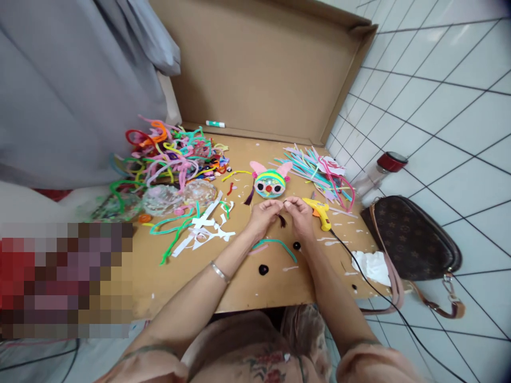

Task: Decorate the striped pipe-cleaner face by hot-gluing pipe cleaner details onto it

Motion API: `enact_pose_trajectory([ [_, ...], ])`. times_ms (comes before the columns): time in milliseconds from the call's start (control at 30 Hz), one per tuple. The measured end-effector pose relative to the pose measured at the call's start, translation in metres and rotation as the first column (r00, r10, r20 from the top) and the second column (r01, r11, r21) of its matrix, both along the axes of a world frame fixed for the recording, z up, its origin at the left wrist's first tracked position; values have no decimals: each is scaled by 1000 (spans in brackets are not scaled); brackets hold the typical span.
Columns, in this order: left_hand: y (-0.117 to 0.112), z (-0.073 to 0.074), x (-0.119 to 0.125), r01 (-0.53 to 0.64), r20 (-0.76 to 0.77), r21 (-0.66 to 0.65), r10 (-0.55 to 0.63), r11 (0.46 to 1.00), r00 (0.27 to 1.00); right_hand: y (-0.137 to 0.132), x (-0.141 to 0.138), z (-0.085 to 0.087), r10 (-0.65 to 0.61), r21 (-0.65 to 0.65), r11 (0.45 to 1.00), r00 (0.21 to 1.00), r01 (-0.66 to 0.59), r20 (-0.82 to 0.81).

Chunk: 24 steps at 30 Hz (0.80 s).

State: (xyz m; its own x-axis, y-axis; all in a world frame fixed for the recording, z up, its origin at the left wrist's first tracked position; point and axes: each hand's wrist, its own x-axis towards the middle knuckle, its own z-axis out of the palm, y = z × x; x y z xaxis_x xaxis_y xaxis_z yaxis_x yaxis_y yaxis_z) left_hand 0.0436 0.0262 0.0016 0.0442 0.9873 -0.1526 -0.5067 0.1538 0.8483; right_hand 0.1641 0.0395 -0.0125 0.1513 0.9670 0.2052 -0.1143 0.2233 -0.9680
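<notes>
Fingertips of my left hand (pixel 266 214) and my right hand (pixel 298 213) are pinched close together over the middle of the table. A small dark tassel (pixel 282 221) hangs between them; its top is hidden by the fingers. Just beyond sits a round craft face (pixel 270 184) with pink ears, black-and-white eyes and a red nose. Another dark tassel (pixel 249 197) hangs at its left side. Beside my right hand lies a yellow hot glue gun (pixel 321 213). A teal pipe cleaner (pixel 285 246) and a black round piece (pixel 263 269) lie nearer to me.
Heaped pipe cleaners (pixel 179 159) cover the left back, with paper scraps (pixel 203 229) in front. More pipe cleaners (pixel 307 165) lie at right. A glue stick (pixel 215 124) rests before the cardboard (pixel 259 64). A bottle (pixel 379 173), brown bag (pixel 415 239) and tissue (pixel 371 267) stand right.
</notes>
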Motion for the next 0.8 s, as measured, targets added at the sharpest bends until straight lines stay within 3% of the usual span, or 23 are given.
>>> enact_pose_trajectory([
  [100, 1, 1, -2, -35, -6, -13, 35, 999, 999, 3, 12, 2, -140, 19, 990, 984, 138, 112],
  [167, 2, 2, -4, -54, -5, -18, 54, 998, 999, 5, 27, 4, -335, 68, 942, 900, 329, 278],
  [233, 3, 3, -6, -73, -6, -24, 73, 997, 997, 4, 42, 7, -493, 146, 851, 671, 505, 554],
  [267, 4, 3, -7, -84, -9, -27, 84, 996, 996, 3, 49, 8, -480, 163, 823, 512, 544, 712],
  [333, 4, 3, -8, -102, -21, -27, 101, 994, 995, -1, 58, 11, -329, 113, 787, 257, 607, 908],
  [400, 4, 3, -9, -124, -35, -18, 123, 992, 992, -3, 61, 12, -184, 60, 762, 126, 644, 975],
  [500, 4, 4, -9, -147, -48, 4, 147, 989, 988, -3, 60, 13, -107, 17, 739, 92, 673, 990],
  [667, 2, 4, -9, -159, -63, 46, 162, 986, 985, 1, 65, 16, -9, -160, 685, 227, 710, 974],
  [800, 4, 1, -10, -112, -57, 56, 115, 992, 992, -1, 71, 18, -78, -165, 680, 293, 715, 953],
])
